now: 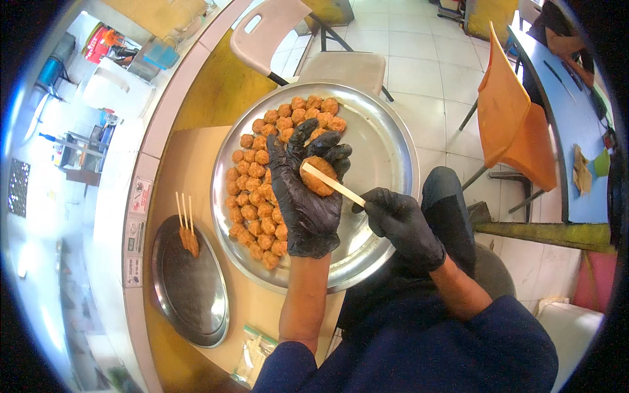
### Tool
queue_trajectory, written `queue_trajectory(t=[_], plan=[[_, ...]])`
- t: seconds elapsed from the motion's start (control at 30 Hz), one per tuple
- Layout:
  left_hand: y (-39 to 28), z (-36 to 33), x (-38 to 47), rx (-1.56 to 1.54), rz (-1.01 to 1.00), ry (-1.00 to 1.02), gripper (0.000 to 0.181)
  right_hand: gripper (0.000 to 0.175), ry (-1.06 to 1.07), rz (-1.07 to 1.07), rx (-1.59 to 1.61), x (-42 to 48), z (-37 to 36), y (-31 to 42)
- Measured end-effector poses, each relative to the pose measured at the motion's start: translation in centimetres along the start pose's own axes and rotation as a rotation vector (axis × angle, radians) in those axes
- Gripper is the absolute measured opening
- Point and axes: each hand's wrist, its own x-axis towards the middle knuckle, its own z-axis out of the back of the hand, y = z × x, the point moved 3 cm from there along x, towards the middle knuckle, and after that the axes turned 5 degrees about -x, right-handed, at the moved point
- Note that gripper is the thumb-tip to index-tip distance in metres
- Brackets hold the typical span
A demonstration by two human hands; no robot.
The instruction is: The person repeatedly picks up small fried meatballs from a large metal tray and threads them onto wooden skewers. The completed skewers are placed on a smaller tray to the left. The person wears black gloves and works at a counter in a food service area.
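Observation:
Black-gloved, my left hand cups a flattened brown patty of minced mixture in its upturned palm, fingers curled around the far side. My right hand, also in a black glove, pinches one end of a flat wooden stick. The stick's other end lies across the patty's upper face. Both hands are over a large round steel tray. Several rows of round brown balls cover the tray's left and far parts; my left hand hides some of them.
Left of the round tray, an oval metal tray holds several skewered pieces. A plastic bag of sticks lies nearer me. Beyond stands a beige folding chair. At right are an orange chair and a blue table, with another person's arm beside it.

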Motion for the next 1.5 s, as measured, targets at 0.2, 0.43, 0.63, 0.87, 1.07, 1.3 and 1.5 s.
queue_trajectory(t=[0.2, 0.43, 0.63, 0.87, 1.07, 1.3, 1.5], plan=[[0.0, 0.7, 0.3, -0.173, 0.1, 0.13, 0.064, 0.016, 0.033, -0.023, 0.104, 0.3, -0.7, -0.8], [-0.1, -1.4, -0.2, -0.027, 0.05, 0.266, 0.06, 0.019, 0.387, -0.2, 0.796, 0.8, -1.3, -2.3], [0.8, -0.7, 0.3, 0.277, -0.019, 0.414, 0.073, 0.027, 0.578, -0.263, 1.135, 0.5, -2.4, -3.9], [1.4, -1.1, 1.4, -0.065, 0.094, 0.609, 0.065, 0.023, 0.306, -0.165, 0.671, 0.7, -1.6, -3.1], [2.4, -0.8, 0.0, 0.037, -0.017, 0.091, 0.061, 0.023, 0.289, -0.135, 0.679, 0.4, -0.1, -2.9], [2.5, -1.7, 1.8, 0.148, 0.08, 0.227, 0.043, 0.021, 0.283, -0.184, 0.569, 1.1, -0.2, -3.8], [3.1, -2.1, 2.3, 0.06, -0.081, -0.026, 0.052, 0.025, 0.1, -0.115, 0.417, 1.6, 1.7, -3.5]])
